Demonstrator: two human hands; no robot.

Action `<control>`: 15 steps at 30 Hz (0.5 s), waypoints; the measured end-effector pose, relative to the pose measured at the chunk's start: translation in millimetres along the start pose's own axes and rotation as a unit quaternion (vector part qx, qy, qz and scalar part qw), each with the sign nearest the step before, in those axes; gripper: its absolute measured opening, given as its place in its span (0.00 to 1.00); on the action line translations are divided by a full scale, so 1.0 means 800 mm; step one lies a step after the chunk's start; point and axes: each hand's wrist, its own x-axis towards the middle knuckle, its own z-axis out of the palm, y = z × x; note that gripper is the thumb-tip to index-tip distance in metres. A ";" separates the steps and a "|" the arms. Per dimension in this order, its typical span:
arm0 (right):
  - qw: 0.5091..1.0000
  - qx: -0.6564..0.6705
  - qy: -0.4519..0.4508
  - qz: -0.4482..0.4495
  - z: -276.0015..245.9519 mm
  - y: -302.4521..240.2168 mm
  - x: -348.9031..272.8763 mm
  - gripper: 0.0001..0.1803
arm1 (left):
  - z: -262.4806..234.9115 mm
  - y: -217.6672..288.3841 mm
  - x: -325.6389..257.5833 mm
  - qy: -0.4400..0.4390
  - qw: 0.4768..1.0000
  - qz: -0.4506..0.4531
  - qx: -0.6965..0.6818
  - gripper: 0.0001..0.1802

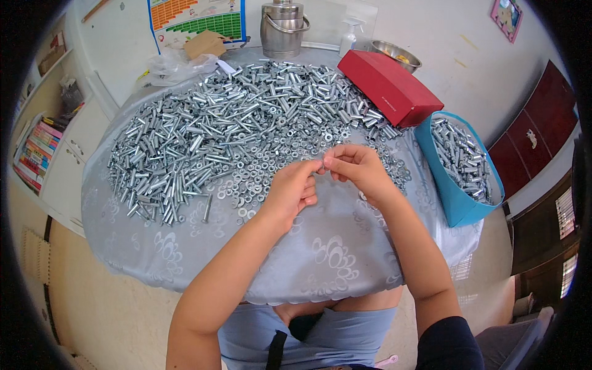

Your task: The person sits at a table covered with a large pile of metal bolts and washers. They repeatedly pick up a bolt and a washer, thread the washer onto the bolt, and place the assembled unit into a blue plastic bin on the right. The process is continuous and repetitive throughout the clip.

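Over the near side of a big pile of metal fasteners, my two hands meet fingertip to fingertip. Closed, with thumb and forefinger pinched and the other fingers curled, my left hand [292, 190] comes in from the left. My right hand [359, 169] pinches at the same spot. Whatever lies between the fingertips is too small and too covered to make out. Around them are loose nuts and washers [253, 179]. Farther left and back lie many bolts with sleeves [185, 132], the shiny tubes heaped across the table. One single bolt [207, 208] lies apart at the near left.
A grey patterned cloth covers the table [333, 265]. To the right stands a blue bin [459, 200] full of sleeve bolts, beside a red box [391, 86]. At the back are a steel pot [283, 34], a spray bottle [348, 38], a metal bowl [410, 63] and a plastic bag [176, 68].
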 end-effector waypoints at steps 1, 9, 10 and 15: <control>1.000 0.005 -0.010 0.008 -0.002 0.000 0.000 0.07 | 0.000 0.000 0.000 -0.003 1.000 0.000 -0.003 0.09; 1.000 0.000 -0.010 -0.004 0.005 0.002 -0.001 0.09 | -0.003 0.003 0.000 -0.013 0.999 -0.004 -0.048 0.08; 1.000 -0.002 -0.007 -0.013 0.007 0.000 -0.003 0.09 | -0.002 0.003 0.000 -0.006 0.998 -0.001 -0.058 0.08; 0.997 0.018 -0.023 -0.067 0.007 0.009 -0.001 0.09 | 0.004 0.007 -0.003 0.003 0.997 0.003 -0.076 0.08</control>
